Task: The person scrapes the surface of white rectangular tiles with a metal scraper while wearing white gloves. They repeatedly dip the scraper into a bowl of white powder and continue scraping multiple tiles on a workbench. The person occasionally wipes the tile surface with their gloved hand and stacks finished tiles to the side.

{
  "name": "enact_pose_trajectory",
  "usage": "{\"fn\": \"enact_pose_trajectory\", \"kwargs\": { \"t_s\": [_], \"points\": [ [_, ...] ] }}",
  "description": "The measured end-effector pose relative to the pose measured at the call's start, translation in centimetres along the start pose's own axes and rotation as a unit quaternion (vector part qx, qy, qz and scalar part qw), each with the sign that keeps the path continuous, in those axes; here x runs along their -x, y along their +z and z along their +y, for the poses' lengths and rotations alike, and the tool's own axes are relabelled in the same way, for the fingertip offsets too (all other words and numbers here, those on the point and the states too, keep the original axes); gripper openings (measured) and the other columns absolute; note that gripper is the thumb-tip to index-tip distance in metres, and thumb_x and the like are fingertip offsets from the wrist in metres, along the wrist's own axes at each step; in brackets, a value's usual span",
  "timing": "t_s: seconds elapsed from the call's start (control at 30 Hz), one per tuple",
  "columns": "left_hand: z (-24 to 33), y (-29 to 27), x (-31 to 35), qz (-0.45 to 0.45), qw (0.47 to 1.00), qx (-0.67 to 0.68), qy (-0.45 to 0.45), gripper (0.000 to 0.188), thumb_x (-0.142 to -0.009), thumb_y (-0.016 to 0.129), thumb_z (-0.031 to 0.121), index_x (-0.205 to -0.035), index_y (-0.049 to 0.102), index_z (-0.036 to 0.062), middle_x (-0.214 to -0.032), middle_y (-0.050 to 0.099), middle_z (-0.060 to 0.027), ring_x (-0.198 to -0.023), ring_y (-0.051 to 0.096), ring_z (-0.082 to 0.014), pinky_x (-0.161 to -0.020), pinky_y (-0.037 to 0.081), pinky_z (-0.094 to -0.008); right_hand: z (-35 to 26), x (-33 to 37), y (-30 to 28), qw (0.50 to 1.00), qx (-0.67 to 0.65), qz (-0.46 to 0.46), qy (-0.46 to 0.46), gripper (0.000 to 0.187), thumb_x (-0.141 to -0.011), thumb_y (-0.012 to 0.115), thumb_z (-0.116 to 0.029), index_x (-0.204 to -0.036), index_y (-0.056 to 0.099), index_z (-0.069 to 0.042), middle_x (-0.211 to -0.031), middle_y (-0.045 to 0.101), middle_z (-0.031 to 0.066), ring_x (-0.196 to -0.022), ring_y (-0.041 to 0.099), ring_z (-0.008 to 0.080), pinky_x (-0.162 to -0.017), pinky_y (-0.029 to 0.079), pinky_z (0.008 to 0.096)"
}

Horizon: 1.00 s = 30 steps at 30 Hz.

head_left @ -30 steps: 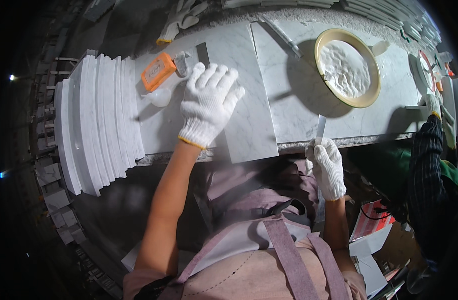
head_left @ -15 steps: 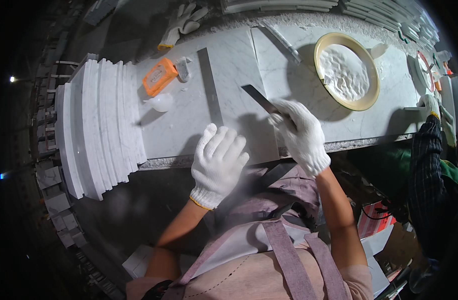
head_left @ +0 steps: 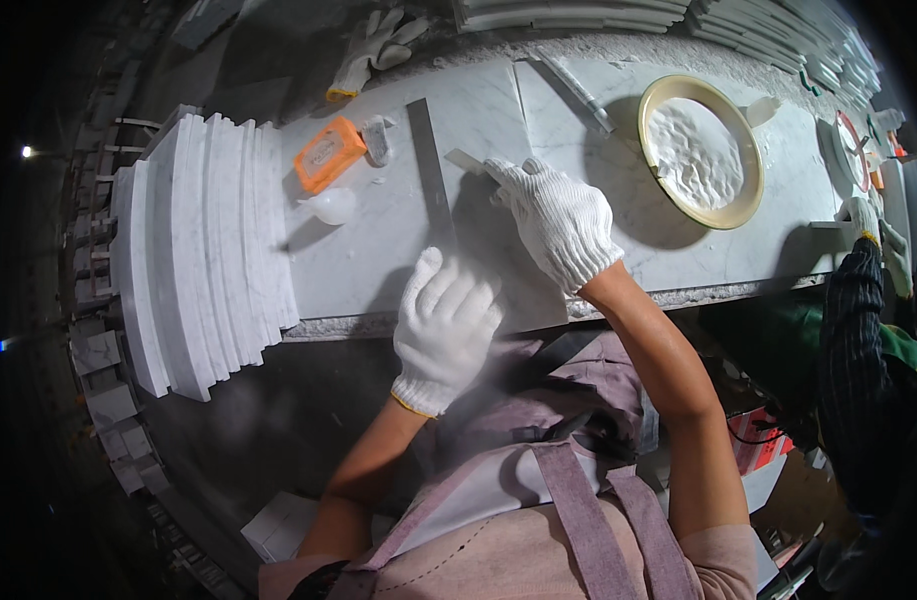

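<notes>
My right hand (head_left: pixel 561 215), in a white knitted glove, is closed around a flat, narrow scraper blade (head_left: pixel 464 160). The blade's pale end sticks out to the left above a white marble slab (head_left: pixel 523 270). My left hand (head_left: pixel 446 325), gloved the same way, is held open with fingers apart at the slab's front edge, holding nothing. Just beyond it a long straight grey strip (head_left: pixel 430 160) runs away across the marble. Right of my right hand stands a round yellowish basin (head_left: pixel 650 180) containing white powder or paste.
At left stands a row of white marble pieces (head_left: pixel 203 260). An orange packet (head_left: pixel 328 153), a grey block (head_left: pixel 377 140) and a translucent plastic piece (head_left: pixel 330 207) lie near it. Farther back are a tube (head_left: pixel 576 92) and spare gloves (head_left: pixel 373 50). A co-worker's gloved hand (head_left: pixel 863 218) is at far right.
My right hand has moved up and left, turning the blade so its face catches light. My left hand stays near the front edge, its fingers slightly blurred.
</notes>
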<state>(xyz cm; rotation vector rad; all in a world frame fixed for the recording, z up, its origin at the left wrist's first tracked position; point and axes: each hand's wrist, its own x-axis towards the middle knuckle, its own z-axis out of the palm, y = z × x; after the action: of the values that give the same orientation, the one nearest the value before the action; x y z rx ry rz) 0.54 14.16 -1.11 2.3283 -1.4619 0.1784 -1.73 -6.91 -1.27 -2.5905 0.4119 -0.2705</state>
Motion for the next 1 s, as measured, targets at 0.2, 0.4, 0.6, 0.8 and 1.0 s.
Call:
{"fn": "enact_pose_trajectory", "kwargs": {
  "t_s": [0.2, 0.4, 0.6, 0.8, 1.0],
  "points": [
    [-0.1, 0.4, 0.1, 0.033, 0.999, 0.008, 0.001, 0.031, -0.084, 0.076, 0.022, -0.109, 0.077, 0.0042, -0.113, 0.071, -0.0142, -0.12, 0.064, -0.0357, -0.116, 0.046, -0.0547, 0.8, -0.7, 0.1, 0.999, 0.014, -0.034, -0.018, 0.037, -0.1, 0.06, -0.017, -0.135, 0.07, -0.019, -0.101, 0.073, 0.011, -0.084, 0.074, 0.0324, -0.067, 0.059, 0.0428],
    [0.0, 0.0, -0.1, 0.008, 1.0, 0.007, -0.004, 0.031, -0.083, 0.077, 0.023, -0.108, 0.078, 0.0043, -0.112, 0.072, -0.0141, -0.12, 0.065, -0.0364, -0.116, 0.045, -0.0535, 0.8, -1.3, -0.7, 0.993, 0.0, -0.103, -0.06, 0.041, -0.099, 0.061, -0.016, -0.138, 0.07, -0.019, -0.106, 0.074, 0.0129, -0.083, 0.074, 0.033, -0.068, 0.06, 0.0439],
    [0.0, 0.1, 0.0, 0.024, 1.0, 0.017, -0.006, 0.029, -0.084, 0.076, 0.021, -0.107, 0.077, 0.0037, -0.109, 0.072, -0.0151, -0.119, 0.065, -0.0366, -0.116, 0.046, -0.054, 1.9, -2.3, -0.2, 0.996, -0.01, -0.067, -0.053, 0.034, -0.099, 0.06, -0.03, -0.129, 0.074, -0.023, -0.094, 0.074, 0.011, -0.086, 0.075, 0.0308, -0.068, 0.059, 0.0418],
    [0.1, -0.1, -0.2, 0.01, 1.0, 0.019, -0.004, 0.026, -0.086, 0.075, 0.019, -0.107, 0.076, 0.0031, -0.111, 0.072, -0.0152, -0.116, 0.066, -0.0348, -0.115, 0.046, -0.0534, 2.6, -2.7, 0.6, 0.987, 0.028, -0.089, -0.127, 0.03, -0.099, 0.06, -0.033, -0.121, 0.076, -0.02, -0.094, 0.075, 0.0123, -0.082, 0.076, 0.0299, -0.063, 0.059, 0.0412],
    [0.2, -2.0, -0.7, -0.005, 0.997, 0.068, -0.026, 0.026, -0.091, 0.073, 0.017, -0.112, 0.075, 0.0025, -0.112, 0.073, -0.0156, -0.115, 0.067, -0.0342, -0.116, 0.045, -0.0527, 2.3, -3.4, 0.1, 0.989, 0.027, -0.065, -0.126, 0.031, -0.1, 0.06, -0.032, -0.126, 0.074, -0.02, -0.097, 0.075, 0.0133, -0.081, 0.076, 0.0299, -0.065, 0.06, 0.0418]
  ]
}}
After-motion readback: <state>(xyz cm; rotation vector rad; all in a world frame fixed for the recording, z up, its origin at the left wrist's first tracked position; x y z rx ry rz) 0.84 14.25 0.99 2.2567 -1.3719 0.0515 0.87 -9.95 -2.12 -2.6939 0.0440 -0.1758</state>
